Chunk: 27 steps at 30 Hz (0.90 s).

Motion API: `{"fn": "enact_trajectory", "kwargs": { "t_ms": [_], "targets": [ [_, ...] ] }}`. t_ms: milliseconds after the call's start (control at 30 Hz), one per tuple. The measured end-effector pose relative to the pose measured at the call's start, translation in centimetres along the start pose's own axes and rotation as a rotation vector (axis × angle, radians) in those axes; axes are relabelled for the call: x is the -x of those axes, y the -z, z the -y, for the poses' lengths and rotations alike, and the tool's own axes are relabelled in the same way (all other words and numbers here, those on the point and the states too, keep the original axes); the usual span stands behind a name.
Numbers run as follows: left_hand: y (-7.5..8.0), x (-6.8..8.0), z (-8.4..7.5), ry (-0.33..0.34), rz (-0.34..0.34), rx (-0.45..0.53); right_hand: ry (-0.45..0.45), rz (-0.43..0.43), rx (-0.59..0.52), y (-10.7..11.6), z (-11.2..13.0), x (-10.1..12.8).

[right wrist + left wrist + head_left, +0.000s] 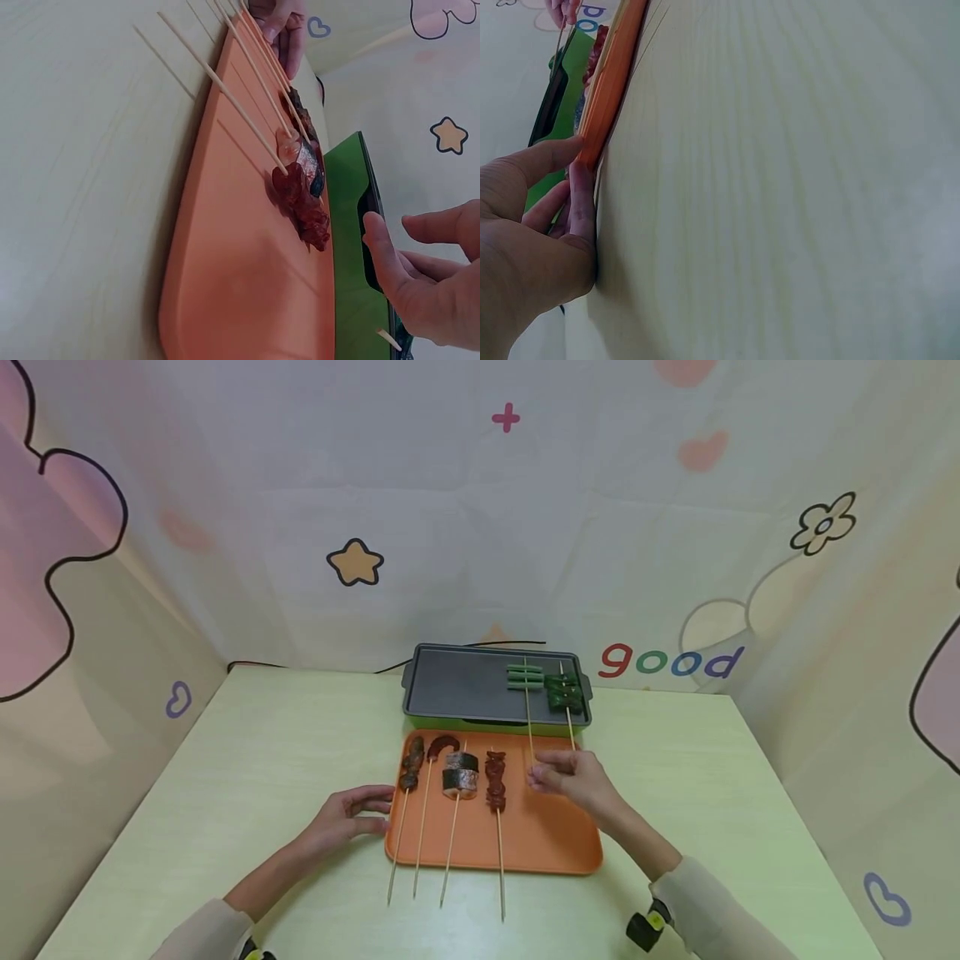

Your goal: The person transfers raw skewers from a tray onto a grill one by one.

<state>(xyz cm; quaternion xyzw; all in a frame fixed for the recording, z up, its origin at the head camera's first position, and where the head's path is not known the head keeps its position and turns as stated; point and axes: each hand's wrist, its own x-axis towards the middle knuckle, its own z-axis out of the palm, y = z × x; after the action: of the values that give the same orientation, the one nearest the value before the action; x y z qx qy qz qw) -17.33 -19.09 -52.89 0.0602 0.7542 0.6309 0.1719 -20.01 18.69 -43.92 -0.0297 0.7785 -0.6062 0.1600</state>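
My left hand (348, 814) rests with extended fingers against the left edge of the orange tray (551, 827); its fingertips (570, 150) touch the rim in the left wrist view. On the tray lie a skewer of brown chunks (411, 764), a curled reddish-brown skewer (442, 745), a skewer of dark-and-silver pieces (461, 777) and a red-brown meat skewer (496, 781). My right hand (573, 779) hovers over the tray's right side, by the stick end of the green bean skewer (525, 677). In the right wrist view, its thumb and forefinger (439, 225) stand apart.
Behind the tray stands a green electric grill (465, 685) with a dark plate. A dark green leafy-looking skewer (564, 692) lies at its right end, beside the green beans. A black cord (393, 667) runs along the back of the pale wooden table (315, 735). Printed curtains surround it.
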Motion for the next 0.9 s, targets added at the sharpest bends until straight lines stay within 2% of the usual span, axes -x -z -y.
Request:
{"fn": "enact_trajectory", "kwargs": {
  "t_ms": [167, 433, 667, 900],
  "targets": [
    [-0.2, 0.0, 0.1, 0.012, -0.002, 0.002, -0.004, 0.021, 0.041, 0.5, -0.3, 2.0],
    [-0.2, 0.3, 0.2, 0.020, 0.001, 0.006, 0.010, 0.114, 0.030, 0.9, -1.5, 5.2],
    [-0.3, 0.4, 0.2, 0.028, -0.001, 0.013, 0.022, 0.224, -0.051, -0.3, -4.3, 7.3],
    [-0.1, 0.2, -0.3, 0.035, -0.019, -0.023, -0.006, 0.314, -0.184, -2.7, -6.8, 7.9]
  ]
}}
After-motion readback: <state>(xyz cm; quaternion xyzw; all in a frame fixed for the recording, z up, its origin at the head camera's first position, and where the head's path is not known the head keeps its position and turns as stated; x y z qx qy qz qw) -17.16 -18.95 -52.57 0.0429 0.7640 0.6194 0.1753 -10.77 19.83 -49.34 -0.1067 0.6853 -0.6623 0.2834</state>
